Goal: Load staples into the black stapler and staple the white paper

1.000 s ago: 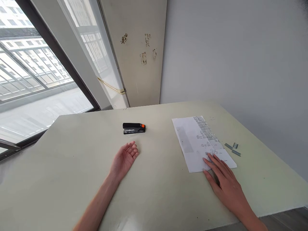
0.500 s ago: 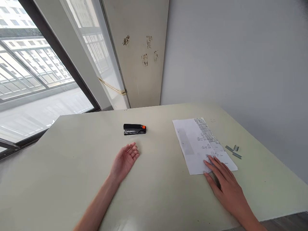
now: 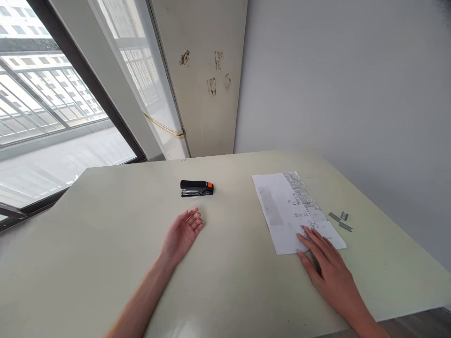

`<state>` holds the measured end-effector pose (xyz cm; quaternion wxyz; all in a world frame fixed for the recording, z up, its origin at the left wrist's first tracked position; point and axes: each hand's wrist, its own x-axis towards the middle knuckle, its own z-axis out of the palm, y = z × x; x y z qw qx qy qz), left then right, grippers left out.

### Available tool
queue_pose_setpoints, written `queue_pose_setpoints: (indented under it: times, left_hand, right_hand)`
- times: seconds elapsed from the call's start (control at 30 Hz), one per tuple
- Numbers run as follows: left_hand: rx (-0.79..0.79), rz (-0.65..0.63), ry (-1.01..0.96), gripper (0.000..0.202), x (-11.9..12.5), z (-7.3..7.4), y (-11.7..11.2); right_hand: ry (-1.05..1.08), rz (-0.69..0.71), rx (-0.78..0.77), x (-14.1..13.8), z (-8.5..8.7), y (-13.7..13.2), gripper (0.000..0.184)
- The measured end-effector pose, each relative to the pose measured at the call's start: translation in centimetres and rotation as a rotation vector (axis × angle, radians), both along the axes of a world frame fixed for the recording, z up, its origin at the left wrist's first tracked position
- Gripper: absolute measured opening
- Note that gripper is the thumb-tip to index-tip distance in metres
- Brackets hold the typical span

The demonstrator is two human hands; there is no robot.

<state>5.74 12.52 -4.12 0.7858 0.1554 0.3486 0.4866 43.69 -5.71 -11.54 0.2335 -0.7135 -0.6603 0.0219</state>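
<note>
A black stapler (image 3: 196, 188) with an orange patch lies on the pale table (image 3: 225, 277), left of centre. Just in front of it, my left hand (image 3: 183, 232) rests palm up, fingers loosely curled and holding nothing; it does not touch the stapler. Farther right are printed paper sheets (image 3: 282, 234) with a grey band and rows of small boxes. My right hand (image 3: 326, 267) lies palm down, its fingertips spread over the near edge of the paper. Several strips of staples (image 3: 345, 227) sit on the table to the right of the paper.
A grey wall (image 3: 338, 84) runs along the table's far right side. Behind the table stands a tall cream cabinet (image 3: 207, 117) with brown marks. A dark-framed window (image 3: 52, 108) is at left, with a railing outside.
Both hands, the stapler and the paper stay as they were on the table. Only the view has shifted very slightly.
</note>
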Motion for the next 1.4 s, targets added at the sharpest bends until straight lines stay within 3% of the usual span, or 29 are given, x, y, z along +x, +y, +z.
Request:
queue_pose_setpoints:
  times: [0.33, 1.0, 1.2, 1.4]
  left_hand:
    - [0.013, -0.002, -0.004, 0.014, -0.1, -0.5, 0.1]
    - [-0.048, 0.085, 0.052, 0.019, 0.3, 1.1, 0.5]
    - [-0.062, 0.125, 0.072, 0.019, 0.6, 1.7, 0.6]
    - [-0.052, 0.126, 0.086, 0.019, 0.7, 1.8, 0.7]
  right_hand:
    - [0.0, 0.012, -0.004, 0.0, 0.0, 0.1, 0.054]
    - [0.017, 0.011, 0.023, -1.1, 0.9, 0.6, 0.049]
    - [0.129, -0.169, 0.174, -0.8, 2.9, 0.7, 0.043]
    - [0.103, -0.368, 0.216, 4.4, 3.7, 1.2, 0.045]
